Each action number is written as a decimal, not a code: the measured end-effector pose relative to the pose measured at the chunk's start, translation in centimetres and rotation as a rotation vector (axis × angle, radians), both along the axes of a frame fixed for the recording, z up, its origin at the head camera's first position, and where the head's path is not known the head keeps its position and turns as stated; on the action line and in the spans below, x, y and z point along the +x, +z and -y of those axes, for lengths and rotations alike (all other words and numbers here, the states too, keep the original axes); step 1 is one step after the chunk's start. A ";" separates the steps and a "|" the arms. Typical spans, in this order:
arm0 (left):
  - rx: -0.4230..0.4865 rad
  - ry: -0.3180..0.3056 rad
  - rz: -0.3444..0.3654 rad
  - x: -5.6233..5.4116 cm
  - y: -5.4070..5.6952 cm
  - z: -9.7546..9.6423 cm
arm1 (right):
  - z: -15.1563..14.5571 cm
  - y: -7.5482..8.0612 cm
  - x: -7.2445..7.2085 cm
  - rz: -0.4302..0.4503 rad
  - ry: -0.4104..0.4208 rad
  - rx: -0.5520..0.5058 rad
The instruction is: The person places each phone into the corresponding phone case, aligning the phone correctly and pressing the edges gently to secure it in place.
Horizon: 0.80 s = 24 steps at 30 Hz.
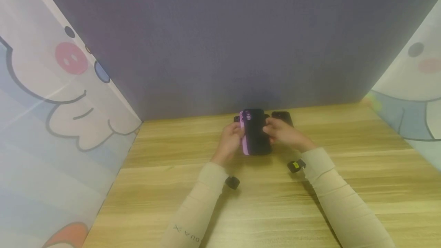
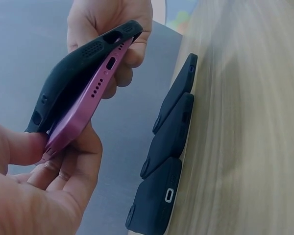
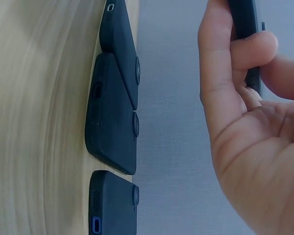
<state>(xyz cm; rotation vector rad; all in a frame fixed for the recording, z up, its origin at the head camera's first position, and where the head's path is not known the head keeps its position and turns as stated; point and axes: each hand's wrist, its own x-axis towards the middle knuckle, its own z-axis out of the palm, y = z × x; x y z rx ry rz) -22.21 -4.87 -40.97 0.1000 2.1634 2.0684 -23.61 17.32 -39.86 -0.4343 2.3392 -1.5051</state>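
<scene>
A pink-purple phone [image 1: 245, 145] is partly inside a flexible black phone case [image 1: 257, 137], held above the table near the back wall. In the left wrist view, one long side of the case [image 2: 63, 76] stands away from the phone [image 2: 81, 111], leaving a gap along the bottom end. My left hand [image 1: 230, 141] grips phone and case together at the left edge, thumb on the case and fingers under the phone. From the right side my right hand [image 1: 284, 132] pinches the case's edge between thumb and fingers.
Three phones in black cases lie in a row on the wooden table [image 1: 165, 186], against the grey back wall [image 1: 220, 41]: a near one [image 2: 157, 196], a middle one [image 2: 170, 134] and a far one [image 2: 179, 90]. Cartoon-printed panels [image 1: 34, 125] flank the table.
</scene>
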 end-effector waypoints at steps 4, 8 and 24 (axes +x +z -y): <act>0.000 -0.003 -0.007 -0.1 -0.1 -0.1 | 0.1 0.1 0.0 0.010 0.018 -0.024; 0.000 -0.006 -0.006 -0.1 -0.2 -0.1 | 0.1 0.0 -0.1 0.010 0.033 -0.035; 0.004 -0.025 -0.026 -0.1 -0.2 -0.2 | 0.3 0.0 0.3 0.011 0.057 -0.067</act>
